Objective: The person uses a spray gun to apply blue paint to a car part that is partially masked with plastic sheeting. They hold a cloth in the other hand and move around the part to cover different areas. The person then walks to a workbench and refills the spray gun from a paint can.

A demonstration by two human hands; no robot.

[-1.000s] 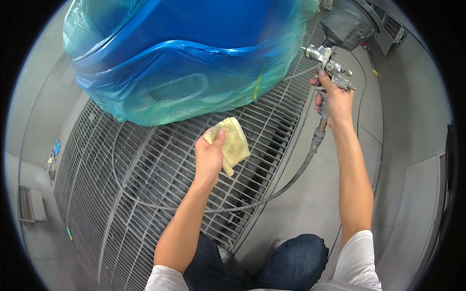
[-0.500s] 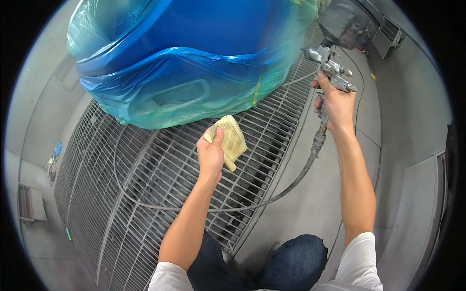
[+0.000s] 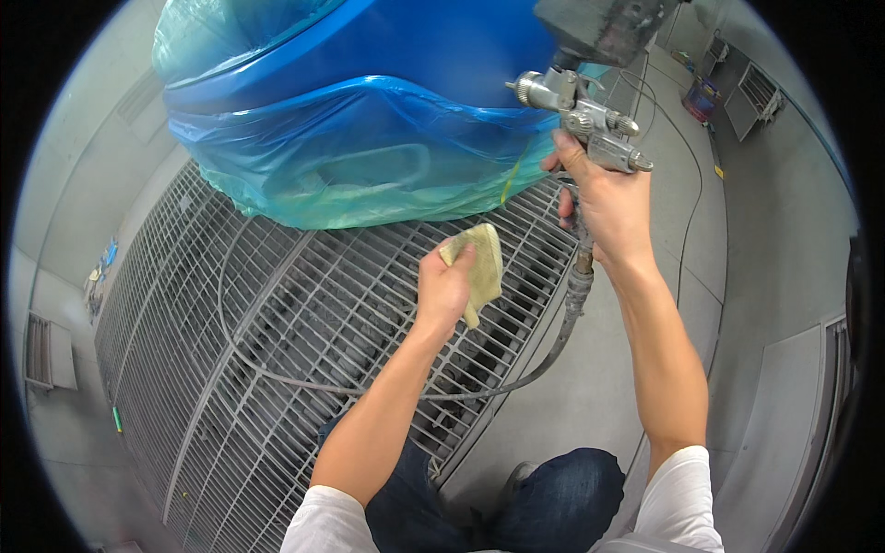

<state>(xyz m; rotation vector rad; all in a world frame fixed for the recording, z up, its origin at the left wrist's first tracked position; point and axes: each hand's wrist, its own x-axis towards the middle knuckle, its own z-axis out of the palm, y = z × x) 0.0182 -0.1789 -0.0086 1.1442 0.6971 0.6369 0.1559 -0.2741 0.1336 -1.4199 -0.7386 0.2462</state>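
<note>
My left hand point(image 3: 442, 295) grips a folded pale yellow cloth point(image 3: 484, 276) above the floor grating, thumb pressed on it. My right hand point(image 3: 613, 217) is wrapped round a metal spray gun point(image 3: 590, 120), whose dark, paint-stained cup point(image 3: 604, 28) is on top. A grey hose point(image 3: 544, 364) runs down from the gun's handle and loops over the grating. Just ahead is a large blue object point(image 3: 396, 46) covered in translucent blue-green plastic; the gun's nozzle is in front of its right side, and I cannot tell whether they touch.
Metal grating point(image 3: 184, 304) covers the floor at left, beside a concrete strip point(image 3: 590, 415). Grey booth walls point(image 3: 784, 203) stand on both sides, with louvred vents point(image 3: 751, 101). A dark bucket point(image 3: 701, 97) sits at the back right. Small blue items lie by the left wall.
My right hand and the spray gun have moved left, in front of the blue object. My left hand with the cloth has shifted right. The view has moved slightly.
</note>
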